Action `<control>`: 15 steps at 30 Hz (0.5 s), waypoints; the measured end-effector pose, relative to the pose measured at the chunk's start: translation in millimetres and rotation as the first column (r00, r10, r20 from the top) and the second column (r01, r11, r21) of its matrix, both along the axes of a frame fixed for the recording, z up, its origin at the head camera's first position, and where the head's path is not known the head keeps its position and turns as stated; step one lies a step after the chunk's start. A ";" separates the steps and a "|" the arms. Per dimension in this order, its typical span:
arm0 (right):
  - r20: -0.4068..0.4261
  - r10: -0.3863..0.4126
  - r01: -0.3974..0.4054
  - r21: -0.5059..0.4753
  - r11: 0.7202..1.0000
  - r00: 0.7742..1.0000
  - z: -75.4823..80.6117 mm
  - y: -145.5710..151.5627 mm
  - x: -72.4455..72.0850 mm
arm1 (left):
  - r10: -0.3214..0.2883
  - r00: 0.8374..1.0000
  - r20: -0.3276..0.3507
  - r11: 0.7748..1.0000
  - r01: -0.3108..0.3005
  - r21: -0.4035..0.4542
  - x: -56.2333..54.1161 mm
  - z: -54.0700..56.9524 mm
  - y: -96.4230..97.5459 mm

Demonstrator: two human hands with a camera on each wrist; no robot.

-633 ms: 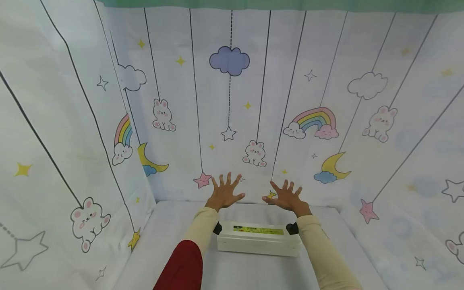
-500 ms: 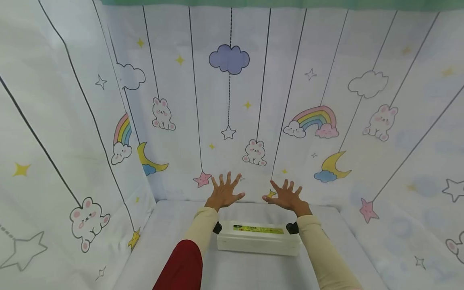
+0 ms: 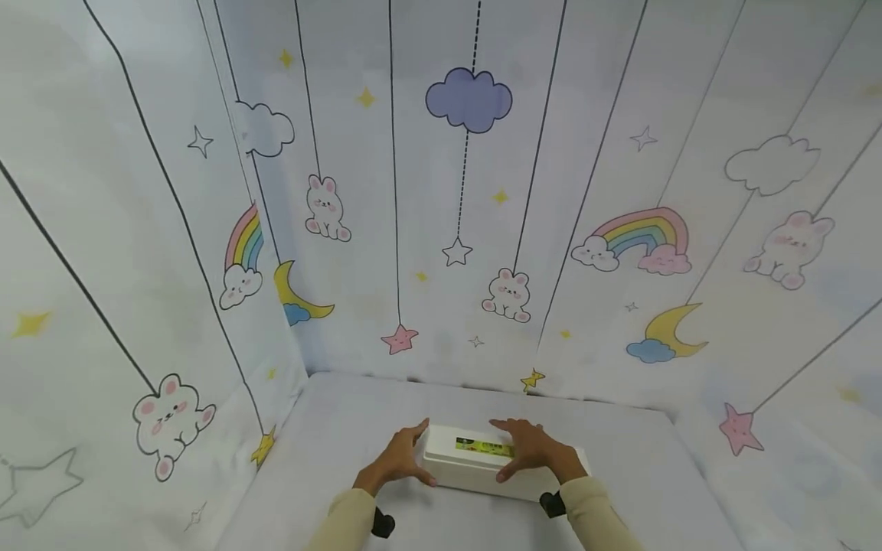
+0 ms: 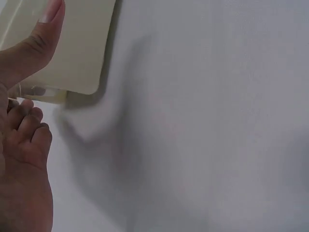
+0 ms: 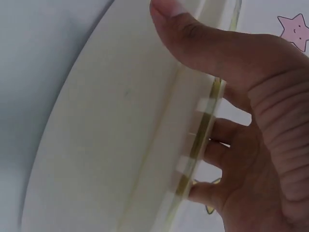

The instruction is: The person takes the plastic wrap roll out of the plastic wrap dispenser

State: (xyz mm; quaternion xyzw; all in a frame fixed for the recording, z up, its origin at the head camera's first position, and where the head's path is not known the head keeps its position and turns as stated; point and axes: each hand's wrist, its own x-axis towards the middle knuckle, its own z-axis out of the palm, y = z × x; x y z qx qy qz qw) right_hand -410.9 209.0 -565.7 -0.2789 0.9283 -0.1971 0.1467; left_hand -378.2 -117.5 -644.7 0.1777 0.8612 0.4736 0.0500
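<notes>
A long white box [image 3: 468, 473] with a yellow-green label [image 3: 468, 445] on its top lies on the white-covered table. My left hand [image 3: 397, 459] spans the left end of the box, thumb at the front corner and fingers at the back. In the left wrist view, the thumb [image 4: 46, 36] overlaps the box face and the other fingers curl by its end. My right hand [image 3: 529, 448] grips across the top, right of the label's middle. The right wrist view has its thumb [image 5: 193, 41] on the front side and the fingers at the far edge.
White cloth walls [image 3: 441, 176] printed with rabbits, clouds, stars and rainbows rise behind the table [image 3: 344, 405] and at both sides. Black wrist cameras sit below each hand, one by the left sleeve [image 3: 347, 520] and one by the right sleeve [image 3: 592, 509].
Both hands have come down and back from their raised, spread position beyond the box onto the box. The head view has tilted and shifted slightly; the green strip at the top is gone.
</notes>
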 end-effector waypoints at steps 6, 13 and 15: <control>-0.001 -0.064 0.063 -0.029 0.998 0.998 -14.8 -1.4 -0.9 | 0.001 0.999 -0.050 0.962 0.013 0.273 -5.4 -44.0 11.7; 0.021 -0.070 0.071 -0.056 0.996 0.997 -22.2 -1.4 -3.1 | 0.061 0.998 0.021 0.901 -0.064 0.430 -6.5 -68.6 14.8; 0.018 -0.070 0.071 -0.046 0.996 0.997 -26.0 -1.4 -2.9 | 0.079 0.996 0.050 0.899 -0.092 0.428 -6.2 -72.1 13.6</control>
